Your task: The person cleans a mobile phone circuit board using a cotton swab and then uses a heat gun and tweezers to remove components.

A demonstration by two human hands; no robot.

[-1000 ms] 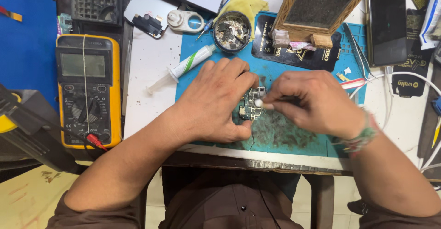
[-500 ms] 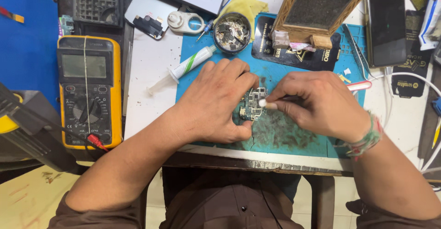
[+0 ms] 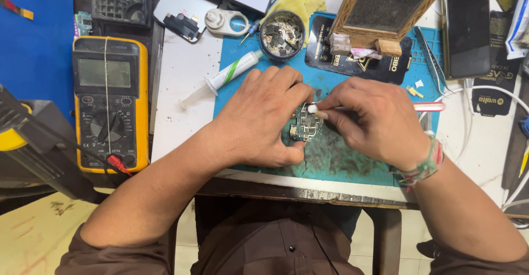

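Cluttered desk (image 3: 187, 87): a yellow multimeter (image 3: 110, 109) sits far left, beside a syringe (image 3: 226, 76) at the edge of the blue mat (image 3: 352, 159). Left hand (image 3: 259, 120) fingers clamp the small circuit board (image 3: 304, 125) mid-mat. Right hand (image 3: 374, 120) fingers pinch a white-tipped brush (image 3: 312, 108) on it. Cleaning seems under way; further strokes call for light pressure.

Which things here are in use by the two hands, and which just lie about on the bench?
In use:
left hand
small circuit board
right hand
white-tipped brush
blue work mat

Lying about:
yellow multimeter
syringe
round dish of small parts
dark phone
yellow cloth
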